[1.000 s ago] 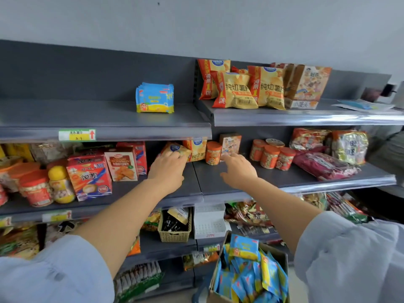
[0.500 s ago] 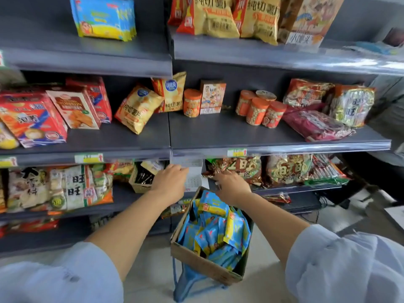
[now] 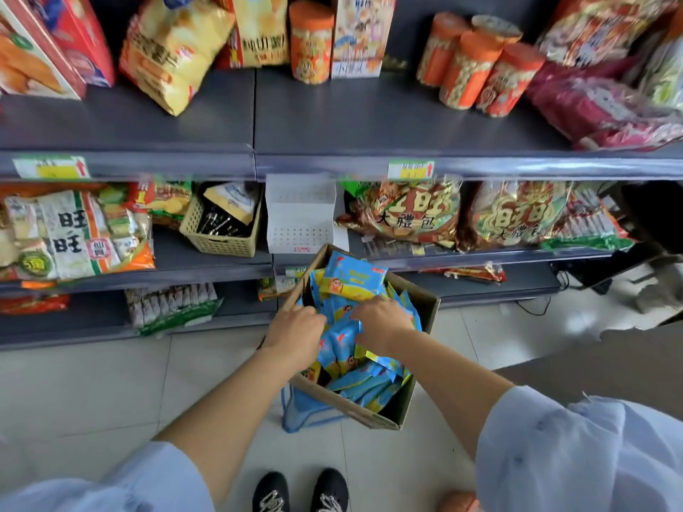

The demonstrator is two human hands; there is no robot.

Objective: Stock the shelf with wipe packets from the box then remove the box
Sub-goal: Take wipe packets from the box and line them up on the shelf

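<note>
The blue and yellow wipe packets [image 3: 354, 279] are lying heaped in the open cardboard box [image 3: 421, 312], which is sitting on a blue stand [image 3: 306, 412] on the tiled floor just before the lower shelf [image 3: 499, 258]. Both hands are reaching into the heap, the left hand [image 3: 295, 334] by the box's left wall and the right hand [image 3: 384, 323] near the middle. Their fingers are bending down among the packets with the tips hidden, so whether either is pinching one I cannot tell.

Shelf [image 3: 369, 120] front bare between chip bag [image 3: 173, 53] and cans [image 3: 476, 68]. Box [image 3: 425, 308] top open, packets [image 3: 354, 279] heaped above rim. White holder [image 3: 301, 216] close behind box. Floor [image 3: 111, 382] left of box free.
</note>
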